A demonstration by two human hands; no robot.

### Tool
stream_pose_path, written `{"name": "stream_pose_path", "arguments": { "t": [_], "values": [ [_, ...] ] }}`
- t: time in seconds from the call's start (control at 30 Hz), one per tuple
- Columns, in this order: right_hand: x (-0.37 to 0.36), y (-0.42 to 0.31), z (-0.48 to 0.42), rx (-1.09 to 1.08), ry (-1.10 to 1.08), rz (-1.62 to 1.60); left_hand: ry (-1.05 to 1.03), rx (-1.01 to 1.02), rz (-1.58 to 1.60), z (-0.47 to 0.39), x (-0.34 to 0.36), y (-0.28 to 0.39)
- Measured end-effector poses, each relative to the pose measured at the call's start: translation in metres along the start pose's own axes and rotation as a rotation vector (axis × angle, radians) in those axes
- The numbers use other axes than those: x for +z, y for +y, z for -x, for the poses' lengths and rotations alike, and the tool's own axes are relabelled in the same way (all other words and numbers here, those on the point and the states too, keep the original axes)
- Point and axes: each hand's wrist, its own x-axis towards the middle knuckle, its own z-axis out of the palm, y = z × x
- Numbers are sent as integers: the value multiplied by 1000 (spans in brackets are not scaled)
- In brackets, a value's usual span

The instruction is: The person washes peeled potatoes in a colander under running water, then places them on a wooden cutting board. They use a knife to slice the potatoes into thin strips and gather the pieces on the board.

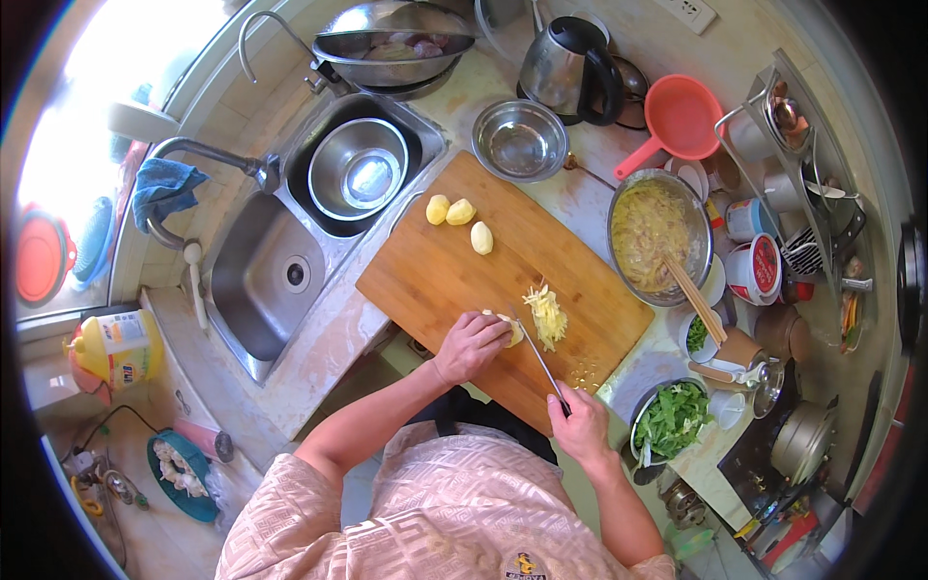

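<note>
On a wooden cutting board (449, 283), my left hand (475, 346) presses down on a pale yellow piece of peeled potato (515, 333), which its fingers partly cover. My right hand (582, 424) grips the black handle of a kitchen knife (539, 354). The blade is seen nearly edge-on, its front end right beside the held potato. Just right of the blade lies a small heap of potato shreds (547, 317). Loose bits are scattered near the board's right edge. Farther up the board rest three whole peeled potatoes, one of them (481, 238) apart from the other two (449, 209).
Beyond the board stands a steel bowl (520, 141). To its right, a bowl of yellow batter (650, 232) holds chopsticks (692, 297). Leafy greens (670, 419) fill a bowl at lower right. A double sink (268, 275) with a steel basin (359, 169) lies left.
</note>
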Motion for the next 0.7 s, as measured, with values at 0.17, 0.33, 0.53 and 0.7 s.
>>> {"name": "stream_pose_path", "arguments": {
  "t": [0.17, 0.33, 0.53, 0.7],
  "values": [
    [3, -4, -4, -60, 29, 118, -1, 43, 38, 2, 0, -1],
    [5, -20, -5, -139, 47, 303, 24, 24, 33, 1, 0, -2],
    [8, -28, -2, -91, -81, 379, 14, 19, 50, 1, 1, -3],
    [15, -24, -15, -56, -175, 425, 33, 14, 48, 0, -1, -2]
  ]
}}
